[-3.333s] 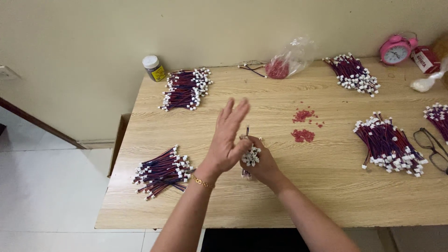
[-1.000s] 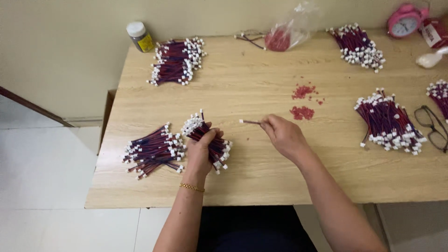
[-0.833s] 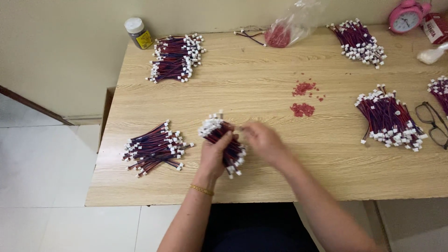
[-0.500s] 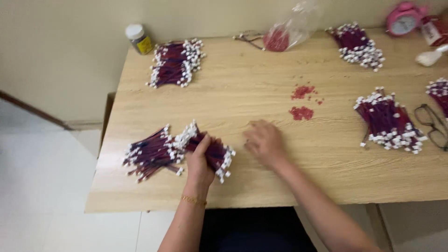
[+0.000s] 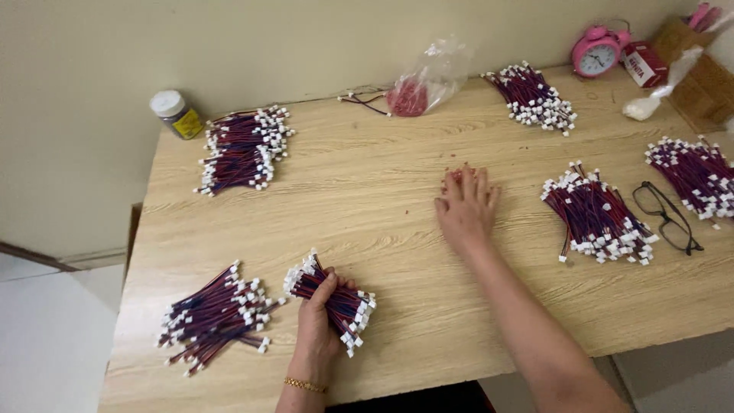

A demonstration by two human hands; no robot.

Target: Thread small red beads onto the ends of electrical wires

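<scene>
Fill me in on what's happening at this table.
A person sits at a wooden table sorting short red-and-dark wire leads with white connectors. The left hand grips one bundle of leads beside another pile near the front edge. The right hand lies flat, fingers together, over small red pieces mid-table. More piles sit around, plus eyeglasses and a pink alarm clock.

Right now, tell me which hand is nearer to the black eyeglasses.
Right. The right hand lies flat on the table mid-way across, left of the eyeglasses; the left hand grips a wire bundle near the front edge, farther away.
</scene>
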